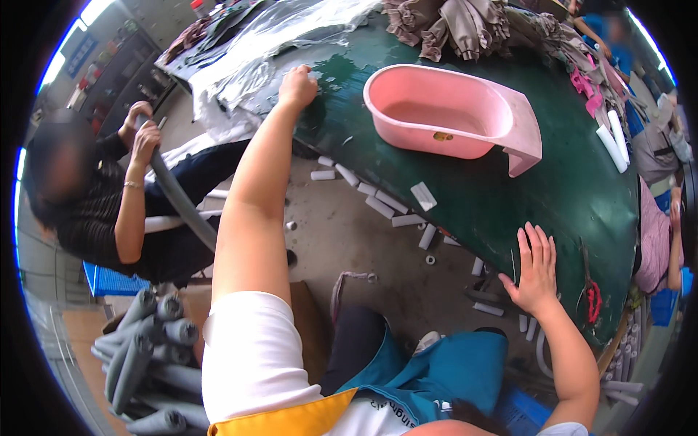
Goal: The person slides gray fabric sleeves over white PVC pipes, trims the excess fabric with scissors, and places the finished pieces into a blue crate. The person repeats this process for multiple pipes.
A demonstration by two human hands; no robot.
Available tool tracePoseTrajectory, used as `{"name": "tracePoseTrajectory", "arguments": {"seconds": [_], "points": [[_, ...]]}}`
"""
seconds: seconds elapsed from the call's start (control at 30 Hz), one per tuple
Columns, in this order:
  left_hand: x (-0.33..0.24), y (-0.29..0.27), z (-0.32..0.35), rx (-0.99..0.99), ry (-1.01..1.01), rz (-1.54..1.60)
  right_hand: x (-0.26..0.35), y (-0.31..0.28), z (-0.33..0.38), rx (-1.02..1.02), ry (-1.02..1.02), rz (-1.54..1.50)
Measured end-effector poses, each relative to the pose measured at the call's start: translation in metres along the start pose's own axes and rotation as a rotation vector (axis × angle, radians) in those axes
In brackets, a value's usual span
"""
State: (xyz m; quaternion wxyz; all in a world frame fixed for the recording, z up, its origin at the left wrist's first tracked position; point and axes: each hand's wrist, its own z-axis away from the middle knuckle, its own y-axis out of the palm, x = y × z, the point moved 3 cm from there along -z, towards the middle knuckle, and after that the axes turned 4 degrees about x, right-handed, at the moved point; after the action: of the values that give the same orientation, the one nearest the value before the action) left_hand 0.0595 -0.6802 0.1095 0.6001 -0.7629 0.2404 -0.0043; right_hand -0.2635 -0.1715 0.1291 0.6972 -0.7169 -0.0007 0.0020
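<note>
My left hand [298,87] reaches across to the far left of the green table [465,196]. Its fingers are curled in beside a wet patch and the edge of clear plastic sheeting [254,54]; what they hold, if anything, is hidden. My right hand [536,272] lies flat near the table's front edge, fingers stretched out, holding nothing. To its right are scissors with red handles [593,301]. Between and beyond my hands stands a pink plastic basin [442,138] with a spout-like end. A small whitish block [423,196] lies at the table's edge.
Short white tubes [379,206] are scattered on the floor under the table edge. At left, a seated person [80,196] grips a long grey foam tube [178,192]. Grey rolls [153,356] fill a box at lower left. Brown fabric [465,25] is heaped at the back.
</note>
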Motion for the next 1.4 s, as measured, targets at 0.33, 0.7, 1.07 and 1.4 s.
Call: {"name": "tracePoseTrajectory", "arguments": {"seconds": [0.33, 0.7, 1.07, 1.4], "points": [[0.132, 0.07, -0.169, 0.351, -0.149, -0.447, -0.003, -0.001, -0.009, 0.028, -0.01, -0.045], [0.094, 0.048, -0.156, 0.202, 0.032, -0.271, -0.006, -0.004, -0.007, 0.1, 0.07, -0.068], [-0.014, -0.031, 0.007, 0.341, 0.387, -0.275, -0.006, 0.0, 0.001, -0.052, 0.053, -0.063], [-0.063, 0.031, -0.013, 0.056, 0.402, 0.334, -0.006, 0.003, 0.008, -0.088, 0.037, -0.024]]}}
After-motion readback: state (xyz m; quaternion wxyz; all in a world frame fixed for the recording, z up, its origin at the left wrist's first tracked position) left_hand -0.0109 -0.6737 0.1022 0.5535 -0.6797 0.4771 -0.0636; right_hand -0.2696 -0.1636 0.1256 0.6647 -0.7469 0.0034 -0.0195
